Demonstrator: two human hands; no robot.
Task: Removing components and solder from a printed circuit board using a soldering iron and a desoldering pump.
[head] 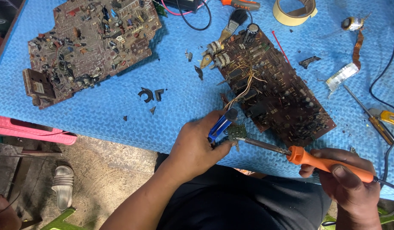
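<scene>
**Soldering a small board at the edge of a blue mat**

A blue foam mat (99,106) covers the work surface. On it lie a brown circuit board (275,91) near the centre and a second circuit board (88,42) at the far left, well apart. The left hand (197,147) is closed around a blue-handled tool (220,125) and pinches a small green circuit board (237,132) at the mat's near edge. The right hand (348,183) grips an orange soldering iron (329,164), its tip touching the small board. A tape roll (295,12) and yellow-handled screwdriver (378,123) lie farther off.
</scene>
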